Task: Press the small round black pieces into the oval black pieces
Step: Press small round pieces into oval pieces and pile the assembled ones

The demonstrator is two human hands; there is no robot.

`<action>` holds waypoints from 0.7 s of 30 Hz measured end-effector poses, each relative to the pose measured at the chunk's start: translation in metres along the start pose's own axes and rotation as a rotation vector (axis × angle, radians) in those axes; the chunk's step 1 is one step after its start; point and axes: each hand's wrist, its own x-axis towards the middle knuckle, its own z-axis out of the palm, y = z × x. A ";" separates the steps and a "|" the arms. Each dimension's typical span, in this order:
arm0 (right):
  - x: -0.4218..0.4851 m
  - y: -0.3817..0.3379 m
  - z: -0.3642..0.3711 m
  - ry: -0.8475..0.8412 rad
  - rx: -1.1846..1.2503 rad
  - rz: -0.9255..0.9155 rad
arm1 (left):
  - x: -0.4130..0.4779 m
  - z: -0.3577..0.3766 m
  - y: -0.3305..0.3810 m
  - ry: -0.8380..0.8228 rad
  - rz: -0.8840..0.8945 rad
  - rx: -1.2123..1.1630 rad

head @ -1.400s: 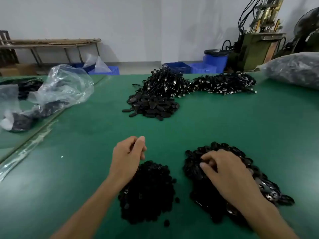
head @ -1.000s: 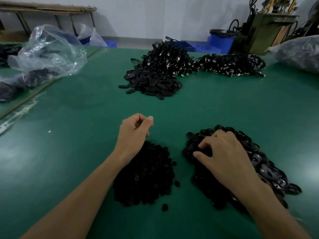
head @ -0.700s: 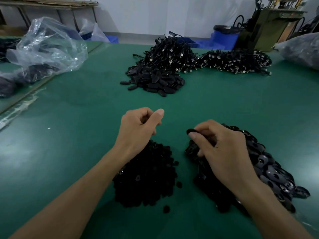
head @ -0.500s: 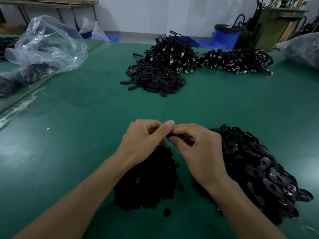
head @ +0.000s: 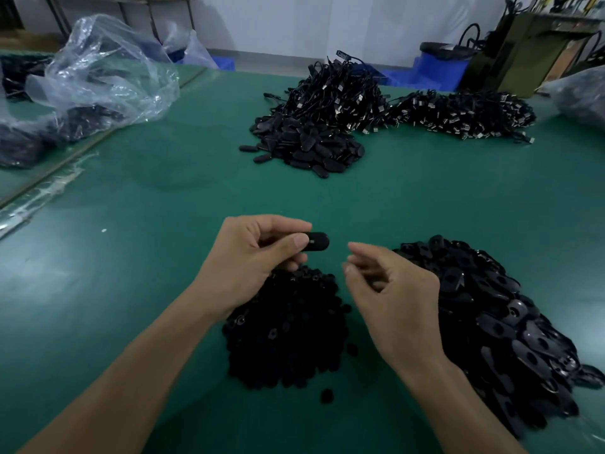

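One oval piece [head: 317, 241] between left fingers [head: 294, 225]

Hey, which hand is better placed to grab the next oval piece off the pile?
The right hand. It holds nothing and hovers right beside the pile of oval pieces, while the left hand is busy pinching an oval piece and sits over the round pieces.

- A factory assembly workshop: a long green worktable [head: 163, 198] heaped with bulk black parts [head: 307, 149].
- Beyond its far edge, blue crates [head: 438, 65] and an olive-green machine [head: 523, 44].
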 end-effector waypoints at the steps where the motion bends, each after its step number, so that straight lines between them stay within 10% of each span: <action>1: 0.000 0.000 0.000 -0.003 -0.020 -0.005 | 0.000 0.001 0.000 -0.004 -0.015 -0.025; 9: 0.003 -0.005 0.005 -0.407 -0.548 -0.106 | 0.000 0.003 -0.007 0.053 -0.101 0.010; 21: 0.004 -0.007 0.010 -0.430 -0.394 -0.053 | -0.001 0.004 -0.016 0.162 -0.105 0.038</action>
